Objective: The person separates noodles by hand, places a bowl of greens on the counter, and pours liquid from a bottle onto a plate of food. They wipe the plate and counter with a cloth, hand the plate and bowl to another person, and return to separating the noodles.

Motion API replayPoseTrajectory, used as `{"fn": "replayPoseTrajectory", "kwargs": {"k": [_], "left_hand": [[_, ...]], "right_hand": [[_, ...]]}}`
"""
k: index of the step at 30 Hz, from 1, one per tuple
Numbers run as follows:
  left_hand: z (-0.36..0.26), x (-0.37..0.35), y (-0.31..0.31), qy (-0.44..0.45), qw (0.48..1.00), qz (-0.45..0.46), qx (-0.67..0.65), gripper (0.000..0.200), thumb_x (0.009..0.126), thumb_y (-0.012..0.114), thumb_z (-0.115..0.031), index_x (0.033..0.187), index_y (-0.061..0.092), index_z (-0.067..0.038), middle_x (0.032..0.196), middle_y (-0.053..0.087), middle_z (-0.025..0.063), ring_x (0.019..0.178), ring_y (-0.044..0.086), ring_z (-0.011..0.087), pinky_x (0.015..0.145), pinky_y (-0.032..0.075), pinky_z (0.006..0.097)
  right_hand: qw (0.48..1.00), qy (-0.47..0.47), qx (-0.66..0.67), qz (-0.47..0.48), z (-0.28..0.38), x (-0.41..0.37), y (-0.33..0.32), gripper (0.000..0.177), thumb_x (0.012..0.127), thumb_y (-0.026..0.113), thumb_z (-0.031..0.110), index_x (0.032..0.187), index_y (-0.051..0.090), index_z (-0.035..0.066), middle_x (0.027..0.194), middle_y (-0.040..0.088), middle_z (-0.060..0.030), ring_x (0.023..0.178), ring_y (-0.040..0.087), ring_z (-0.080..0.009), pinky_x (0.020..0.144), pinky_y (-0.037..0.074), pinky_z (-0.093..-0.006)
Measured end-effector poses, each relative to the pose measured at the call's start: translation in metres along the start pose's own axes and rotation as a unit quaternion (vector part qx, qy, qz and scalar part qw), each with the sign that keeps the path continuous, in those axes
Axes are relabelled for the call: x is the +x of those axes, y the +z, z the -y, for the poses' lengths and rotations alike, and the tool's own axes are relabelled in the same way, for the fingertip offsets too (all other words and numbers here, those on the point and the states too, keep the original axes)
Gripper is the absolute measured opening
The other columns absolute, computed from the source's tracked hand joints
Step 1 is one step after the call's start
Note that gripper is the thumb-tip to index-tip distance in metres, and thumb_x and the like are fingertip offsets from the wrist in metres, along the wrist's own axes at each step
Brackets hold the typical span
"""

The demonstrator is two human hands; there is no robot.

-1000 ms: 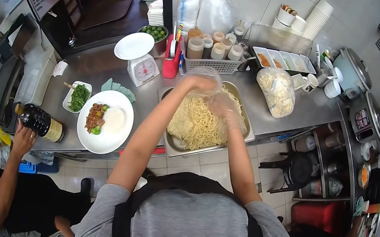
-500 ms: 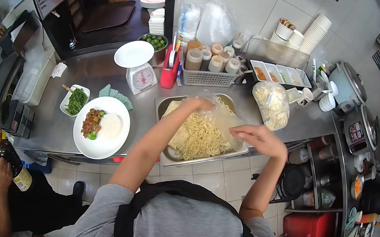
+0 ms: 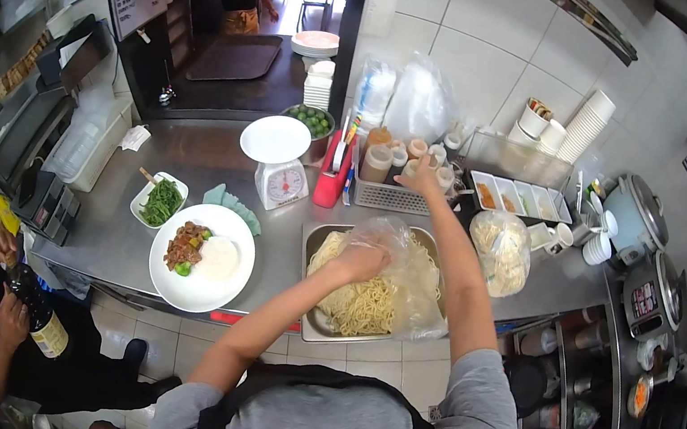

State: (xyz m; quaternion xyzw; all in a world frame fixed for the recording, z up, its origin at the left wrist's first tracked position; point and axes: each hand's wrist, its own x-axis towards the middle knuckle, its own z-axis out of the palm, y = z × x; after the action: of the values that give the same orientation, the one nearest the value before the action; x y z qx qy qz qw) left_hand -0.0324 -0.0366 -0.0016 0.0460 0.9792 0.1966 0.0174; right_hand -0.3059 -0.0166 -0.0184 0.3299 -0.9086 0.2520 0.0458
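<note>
My left hand (image 3: 365,259) is closed on a clear plastic bag (image 3: 421,296), over a metal tray (image 3: 308,329) of yellow noodles (image 3: 364,307). The bag covers the tray's right part and partly veils my fingers. My right hand (image 3: 425,178) reaches across to the squeeze bottles (image 3: 376,164) in a grey basket (image 3: 392,198), its fingers around the top of one of them; my hand partly hides that bottle. Left of the tray sits a white plate (image 3: 194,294) with a mound of rice (image 3: 220,259), brown meat pieces (image 3: 186,244) and green vegetable.
A scale (image 3: 283,186) carrying a white plate stands behind the noodles, beside a red holder (image 3: 333,172). A bag of noodles (image 3: 500,254) and a condiment rack (image 3: 519,197) are at right. Greens (image 3: 162,202) lie far left. A co-worker at lower left holds a dark bottle (image 3: 36,313).
My right hand has left the tray's right side and moved up to the squeeze bottles. The plastic bag now drapes over the tray's right end. My left hand stays over the noodles.
</note>
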Motion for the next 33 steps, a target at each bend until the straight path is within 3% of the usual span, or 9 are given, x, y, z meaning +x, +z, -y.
{"fn": "replayPoseTrajectory", "kwargs": {"k": [8,12,14,18,22,26,28,30,33], "left_hand": [[-0.015,-0.13,-0.019,0.05,0.961,-0.19,-0.194,0.036,0.091,0.052,-0.024,0.122,0.053,-0.004,0.127,0.05,0.0182,0.121,0.044,0.0337,0.102,0.034,0.0395],[0.022,-0.221,-0.002,-0.167,0.888,-0.311,-0.295,0.028,0.09,0.054,-0.016,0.116,0.058,-0.005,0.116,0.057,0.0116,0.108,0.054,0.0223,0.09,0.043,0.0323],[0.043,-0.263,0.008,-0.302,0.788,-0.396,-0.362,0.024,0.089,0.055,-0.012,0.111,0.061,-0.005,0.108,0.059,0.0088,0.097,0.055,0.0189,0.084,0.044,0.0305],[0.106,-0.32,0.047,-0.447,0.675,-0.584,-0.056,0.038,0.088,0.055,-0.013,0.126,0.049,-0.008,0.12,0.048,0.0129,0.105,0.05,0.0244,0.087,0.043,0.033],[0.175,-0.338,0.074,-0.53,0.604,-0.595,-0.023,0.051,0.088,0.053,-0.015,0.133,0.035,-0.001,0.131,0.034,0.0238,0.115,0.042,0.0359,0.098,0.033,0.0396],[0.21,-0.342,0.069,-0.507,0.551,-0.624,-0.224,0.051,0.092,0.048,-0.02,0.135,0.032,0.001,0.129,0.04,0.0238,0.116,0.045,0.0325,0.096,0.037,0.0374],[0.225,-0.346,0.06,-0.465,0.522,-0.645,-0.308,0.05,0.093,0.047,-0.021,0.135,0.032,0.002,0.126,0.044,0.0231,0.113,0.048,0.0297,0.095,0.039,0.0361],[0.24,-0.351,0.051,-0.432,0.519,-0.649,-0.351,0.05,0.094,0.047,-0.024,0.134,0.033,0.002,0.123,0.048,0.0205,0.109,0.052,0.0267,0.094,0.04,0.0349],[0.266,-0.36,0.034,-0.385,0.497,-0.623,-0.466,0.053,0.094,0.048,-0.027,0.135,0.031,0.0,0.123,0.048,0.0199,0.109,0.052,0.0273,0.094,0.04,0.036]], "right_hand": [[0.994,0.105,-0.021,-0.024,0.02,-0.014,-0.005,0.084,0.064,0.078,0.038,0.125,0.028,0.01,0.097,0.064,-0.0204,0.09,0.063,-0.0363,0.075,0.048,-0.0464],[0.978,-0.023,0.129,-0.164,0.001,0.001,-0.023,0.082,0.054,0.081,0.04,0.116,0.037,0.008,0.101,0.058,-0.0202,0.085,0.06,-0.0367,0.076,0.046,-0.0433],[0.929,-0.086,0.332,-0.136,-0.007,0.024,-0.04,0.075,0.061,0.081,0.026,0.12,0.038,0.006,0.105,0.058,-0.0161,0.088,0.059,-0.0226,0.076,0.048,-0.0361],[0.825,-0.088,0.552,-0.085,0.056,0.012,-0.115,0.053,0.078,0.071,0.019,0.12,0.044,0.004,0.104,0.06,-0.0096,0.089,0.061,-0.0214,0.069,0.05,-0.0335],[0.733,-0.113,0.667,-0.064,0.175,-0.05,-0.144,0.038,0.087,0.058,0.034,0.108,0.054,0.002,0.101,0.061,-0.0105,0.085,0.063,-0.0224,0.075,0.051,-0.0375],[0.807,-0.108,0.573,0.098,0.225,-0.074,-0.083,0.034,0.09,0.054,0.03,0.107,0.053,0.0,0.088,0.063,-0.0099,0.068,0.064,-0.0192,0.061,0.053,-0.0327],[0.88,-0.251,0.386,0.118,0.266,-0.105,-0.051,0.038,0.08,0.067,0.025,0.11,0.054,0.004,0.089,0.063,-0.0062,0.075,0.06,-0.0125,0.067,0.049,-0.0272],[0.902,-0.3,0.248,0.186,0.3,-0.133,-0.023,0.07,0.061,0.08,0.038,0.113,0.052,0.001,0.1,0.062,-0.0157,0.091,0.061,-0.0285,0.08,0.047,-0.0371],[0.891,-0.341,0.043,0.296,0.328,-0.153,0.025,0.064,0.058,0.08,0.034,0.106,0.051,0.002,0.103,0.061,-0.0175,0.095,0.06,-0.0339,0.079,0.047,-0.0431]]}}
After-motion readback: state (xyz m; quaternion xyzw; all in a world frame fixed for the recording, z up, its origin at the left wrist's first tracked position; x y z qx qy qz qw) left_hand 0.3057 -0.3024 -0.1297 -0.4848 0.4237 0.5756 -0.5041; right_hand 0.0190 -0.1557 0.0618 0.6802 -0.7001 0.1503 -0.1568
